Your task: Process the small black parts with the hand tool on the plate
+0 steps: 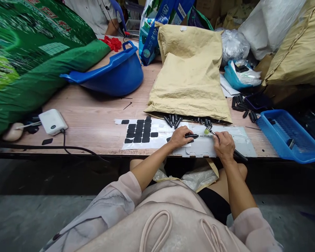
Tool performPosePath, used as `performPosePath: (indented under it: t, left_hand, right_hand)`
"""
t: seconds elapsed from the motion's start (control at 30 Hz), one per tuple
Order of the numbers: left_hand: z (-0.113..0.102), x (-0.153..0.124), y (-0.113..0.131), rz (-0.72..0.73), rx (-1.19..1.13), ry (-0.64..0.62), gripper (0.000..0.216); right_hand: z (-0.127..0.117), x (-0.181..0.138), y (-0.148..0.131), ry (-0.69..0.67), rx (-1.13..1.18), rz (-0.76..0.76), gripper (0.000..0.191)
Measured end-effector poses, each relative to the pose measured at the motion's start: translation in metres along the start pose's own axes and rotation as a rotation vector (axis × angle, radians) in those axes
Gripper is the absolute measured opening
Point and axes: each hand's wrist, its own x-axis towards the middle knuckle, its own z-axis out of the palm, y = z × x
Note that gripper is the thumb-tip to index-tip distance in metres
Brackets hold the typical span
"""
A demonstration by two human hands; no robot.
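Note:
My left hand (179, 137) rests at the table's front edge, its fingers closed on a small black cylindrical part (192, 135) that points right. In my right hand (224, 145) is a small hammer (208, 131) with a yellow-green face and a metal head; its black handle sticks out below the hand. The hammer head is a short way right of the black part, apart from it. Under both hands lies a pale taped board (241, 138). Several more black cylindrical parts (173, 120) spill from the mouth of a tan paper sack (190, 77) just beyond.
Black rounded-square pads (139, 131) lie on a white sheet to the left. A blue basket (291, 136) is at the right edge. Farther back are a blue basin (115, 75), a green sack (42, 63) and a teal bowl (237, 75). A white power bank (53, 121) with cables lies left.

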Motion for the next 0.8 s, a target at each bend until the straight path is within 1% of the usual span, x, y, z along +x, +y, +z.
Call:
performPosePath:
  t: [0.1,0.2,0.27,0.33,0.47,0.63,0.8]
  left_hand:
    - [0.002,0.001,-0.002,0.019,-0.004,0.015,0.018]
    - [0.003,0.001,-0.004,0.043,-0.008,0.019,0.016]
    - [0.004,0.002,-0.005,0.047,-0.012,0.02,0.016]
    - [0.004,0.002,-0.005,0.049,-0.015,0.021,0.016]
    - [0.004,0.003,-0.005,0.043,-0.015,0.025,0.015]
    - [0.005,0.004,-0.005,0.047,-0.03,0.02,0.015]
    - [0.007,0.003,-0.005,0.037,-0.034,0.035,0.016]
  right_hand:
    - [-0.01,-0.004,-0.022,0.059,0.157,0.018,0.033]
    - [-0.017,-0.01,-0.046,0.049,0.295,-0.02,0.037]
    - [-0.019,-0.016,-0.059,0.015,0.309,-0.025,0.039]
    - [-0.018,-0.021,-0.068,-0.014,0.273,-0.016,0.039]
    - [-0.016,-0.027,-0.074,-0.033,0.173,0.006,0.038]
    - [-0.021,-0.023,-0.08,-0.004,0.209,-0.013,0.038]
    - [-0.018,-0.025,-0.088,-0.076,0.208,-0.021,0.037]
